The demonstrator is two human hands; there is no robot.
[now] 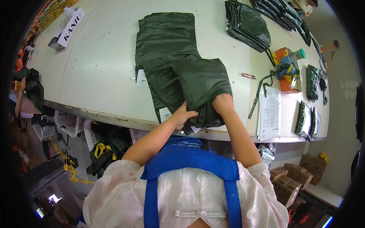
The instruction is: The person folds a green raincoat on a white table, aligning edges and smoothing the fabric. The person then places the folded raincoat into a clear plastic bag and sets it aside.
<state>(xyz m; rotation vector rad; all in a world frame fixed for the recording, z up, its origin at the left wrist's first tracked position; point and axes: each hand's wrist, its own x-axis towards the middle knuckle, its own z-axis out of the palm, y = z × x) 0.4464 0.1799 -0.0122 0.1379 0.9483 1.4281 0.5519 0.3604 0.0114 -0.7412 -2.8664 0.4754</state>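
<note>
A dark green coated-fabric piece (202, 79), folded over at its near end, is held at the table's front edge. My left hand (184, 116) grips its lower left edge, thumb on top. At its right side my right hand (223, 105) is closed around the edge, its fingertips hidden in the fabric. Beneath and beyond lie more flat dark green pieces (166, 37), overlapping on the tabletop. A white paper tag (141, 79) sticks out at their left, and another white tag (164, 114) lies nearer my left hand.
To the right are red thread snips (249, 76), printed sheets (269, 114), an orange box (288, 85) with straps and cloth, and plastic-wrapped packs (302, 118). Stacked dark green bags (248, 25) lie at back right. White baskets (67, 122) stand under the table edge (114, 118). Another person's arm (20, 97) is far left.
</note>
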